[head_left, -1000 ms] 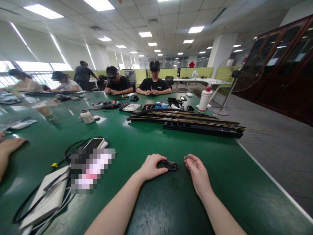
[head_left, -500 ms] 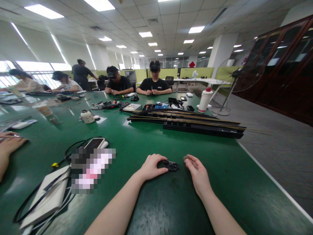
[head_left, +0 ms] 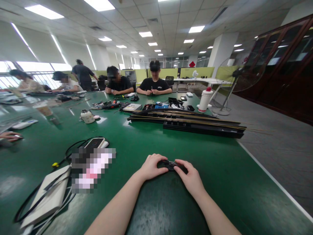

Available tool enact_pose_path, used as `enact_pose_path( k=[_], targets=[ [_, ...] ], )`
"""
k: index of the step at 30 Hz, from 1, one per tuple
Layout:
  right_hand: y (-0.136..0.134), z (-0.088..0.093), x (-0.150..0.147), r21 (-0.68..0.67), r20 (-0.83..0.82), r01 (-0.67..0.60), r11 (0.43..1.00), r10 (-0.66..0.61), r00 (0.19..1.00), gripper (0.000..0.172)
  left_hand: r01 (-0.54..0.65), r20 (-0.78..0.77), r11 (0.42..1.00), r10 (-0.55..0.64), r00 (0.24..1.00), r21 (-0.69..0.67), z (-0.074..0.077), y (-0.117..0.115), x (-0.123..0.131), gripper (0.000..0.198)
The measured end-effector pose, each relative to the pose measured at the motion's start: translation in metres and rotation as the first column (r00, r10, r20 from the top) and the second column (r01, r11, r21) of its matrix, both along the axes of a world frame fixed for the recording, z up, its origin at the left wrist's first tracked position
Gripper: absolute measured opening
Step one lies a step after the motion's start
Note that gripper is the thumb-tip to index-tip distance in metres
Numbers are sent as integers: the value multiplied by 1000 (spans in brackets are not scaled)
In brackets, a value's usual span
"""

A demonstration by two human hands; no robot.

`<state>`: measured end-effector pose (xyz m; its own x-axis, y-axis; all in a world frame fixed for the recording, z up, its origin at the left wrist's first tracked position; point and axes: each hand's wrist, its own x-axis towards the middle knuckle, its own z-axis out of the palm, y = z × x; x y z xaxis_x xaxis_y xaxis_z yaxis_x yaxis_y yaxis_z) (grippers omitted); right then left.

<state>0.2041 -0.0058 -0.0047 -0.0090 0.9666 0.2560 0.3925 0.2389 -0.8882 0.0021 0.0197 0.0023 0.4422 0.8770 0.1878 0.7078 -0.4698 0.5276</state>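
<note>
A small black part with a ridged, uneven top [head_left: 171, 165] lies low over the green table [head_left: 137, 140], between my two hands. My left hand [head_left: 154, 167] grips its left end between thumb and fingers. From the other side, my right hand [head_left: 190, 174] has its thumb and fingertips closed on the right end. The fingers cover both ends, so only the middle shows. Whether the small piece my right hand held earlier is still in it is hidden.
Beyond my hands lie long black rails with thin brass-coloured rods [head_left: 202, 127]. A white bottle [head_left: 205, 101] and a small jar [head_left: 87, 116] stand on the table. Left are a white power bank with cables [head_left: 47, 197] and a co-worker's hand [head_left: 11, 136]. Other people sit across.
My right hand has moved left from beside the black part and now closes on its right end. My left hand stays in place. The co-worker's hand at left has drawn back.
</note>
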Motion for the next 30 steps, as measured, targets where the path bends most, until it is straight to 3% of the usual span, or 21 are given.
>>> enact_pose_path(
  k=[4, 10, 20, 30],
  targets=[
    [-2, 3, -4, 77, 167, -59, 995, 45, 985, 19, 6, 9, 1000, -6, 1000, 17, -1, 1, 0, 39],
    [-2, 2, -7, 35, 391, -63, 997, 44, 919, 22, 10, -8, 1000, -10, 1000, 8, 0, 1, 0, 38],
    [-3, 4, 0, -31, 246, -81, 996, 86, 966, 42, -16, -15, 1000, 16, 1000, -27, 2, -1, 1, 45],
    [-3, 2, -1, -13, 230, -66, 998, 68, 971, 38, -8, 1, 1000, 8, 1000, -1, -1, 0, -1, 40]
  ],
)
